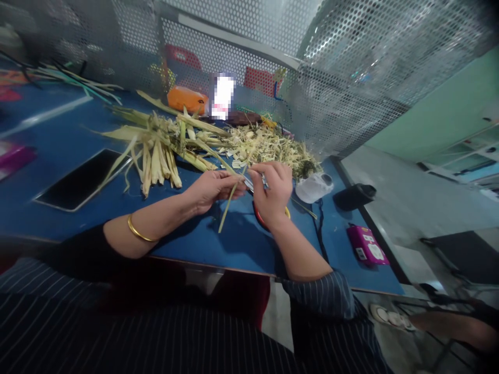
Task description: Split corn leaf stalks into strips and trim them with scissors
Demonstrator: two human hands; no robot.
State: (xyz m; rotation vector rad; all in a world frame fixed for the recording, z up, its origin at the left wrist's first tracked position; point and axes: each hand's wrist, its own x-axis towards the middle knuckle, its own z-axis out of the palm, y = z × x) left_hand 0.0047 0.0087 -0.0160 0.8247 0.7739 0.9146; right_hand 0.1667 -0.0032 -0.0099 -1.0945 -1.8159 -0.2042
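Note:
My left hand (pixel 213 190) pinches a thin, pale green husk strip (pixel 225 214) between thumb and fingers. One end of the strip hangs down over the blue table. Close beside it, my right hand (pixel 273 193) is closed around scissors (pixel 248 183), whose metal blades point at the left fingertips. Red and yellow parts, seemingly the handles, show under the right palm, which hides most of them. Just beyond the hands lies a bundle of dry corn husks (pixel 158 161). A heap of pale trimmings (pixel 268 145) spreads behind the right hand.
A dark phone (pixel 83 179) lies at left on the blue table (pixel 187 239). An orange pouch (pixel 187 99) and a blurred bright screen (pixel 222 96) stand near the perforated metal panel (pixel 331 85). To the right are a white roll-like object (pixel 314 188), a black cylinder (pixel 354 197) and a magenta packet (pixel 367 245).

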